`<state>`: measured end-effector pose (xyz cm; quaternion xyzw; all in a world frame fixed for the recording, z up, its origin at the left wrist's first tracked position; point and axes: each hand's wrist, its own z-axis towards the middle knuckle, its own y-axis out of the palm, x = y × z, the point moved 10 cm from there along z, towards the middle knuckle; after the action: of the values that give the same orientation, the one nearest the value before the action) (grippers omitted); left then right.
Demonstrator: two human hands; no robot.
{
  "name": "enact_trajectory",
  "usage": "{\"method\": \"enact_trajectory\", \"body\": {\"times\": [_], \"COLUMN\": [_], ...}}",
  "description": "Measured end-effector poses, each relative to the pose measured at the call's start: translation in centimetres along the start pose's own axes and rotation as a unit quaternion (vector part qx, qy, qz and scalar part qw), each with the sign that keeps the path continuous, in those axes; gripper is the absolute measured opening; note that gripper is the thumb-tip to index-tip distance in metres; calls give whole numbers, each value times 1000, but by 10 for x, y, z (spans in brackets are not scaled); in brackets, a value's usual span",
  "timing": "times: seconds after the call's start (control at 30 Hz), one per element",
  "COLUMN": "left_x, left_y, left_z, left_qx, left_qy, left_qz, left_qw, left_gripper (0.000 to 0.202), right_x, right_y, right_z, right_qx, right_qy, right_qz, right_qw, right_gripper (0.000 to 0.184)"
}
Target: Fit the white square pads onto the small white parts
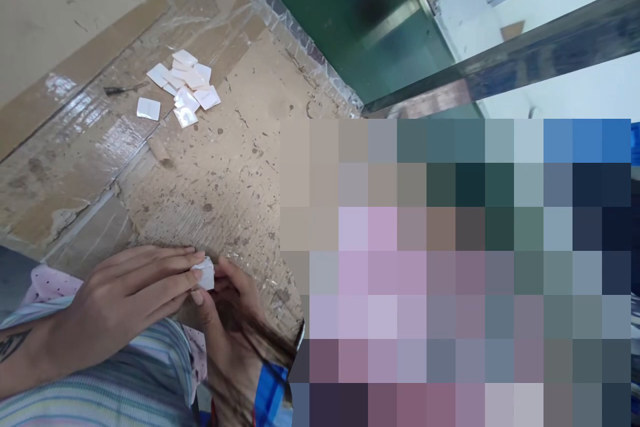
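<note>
My left hand point(135, 283) reaches in from the left with its fingers drawn together, and the fingertips press on a small white square piece point(205, 275). From below, my right hand point(225, 310) has its thumb and fingers curled around the lower right side of that same piece. Strands of hair partly cover this hand. Whether the piece is folded paper, a packet or a card, I cannot tell. Farther up the worn brown surface lies a loose pile of similar flat white squares point(193, 77), with one white square point(149, 109) apart at its left.
The cardboard-covered work surface point(235, 140) is stained and patched with tape. A short brown roll or stub point(160, 152) and a thin dark tool-like object point(120, 89) lie near the pile. Green panel point(345, 7) and metal bar point(525, 47) border the far side. Blurred blocks hide the lower right.
</note>
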<state>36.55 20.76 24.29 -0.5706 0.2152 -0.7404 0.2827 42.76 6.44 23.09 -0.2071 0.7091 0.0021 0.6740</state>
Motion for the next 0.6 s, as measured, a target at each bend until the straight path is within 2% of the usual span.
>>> {"method": "enact_trajectory", "body": {"times": [0.07, 0.17, 0.33, 0.47, 0.6], "left_x": [1, 0, 9, 5, 0], "left_y": [2, 8, 0, -1, 1], "left_z": [-1, 0, 6, 8, 7], "left_qx": [-4, -25, 5, 10, -9], "left_qy": [14, 14, 32, 0, -40], "left_qz": [18, 23, 47, 38, 37], "left_qw": [1000, 999, 998, 999, 998], "left_gripper": [35, 35, 30, 28, 25], "right_x": [2, 5, -3, -4, -1], "right_y": [0, 2, 1, 1, 0], "right_z": [1, 3, 8, 9, 5], "right_qx": [-3, -11, 13, 26, 26], "right_qy": [12, 23, -4, -6, -3], "right_qz": [16, 12, 3, -23, -29], "right_qw": [1000, 1000, 1000, 999, 999], "right_gripper": [31, 23, 19, 14, 13]}}
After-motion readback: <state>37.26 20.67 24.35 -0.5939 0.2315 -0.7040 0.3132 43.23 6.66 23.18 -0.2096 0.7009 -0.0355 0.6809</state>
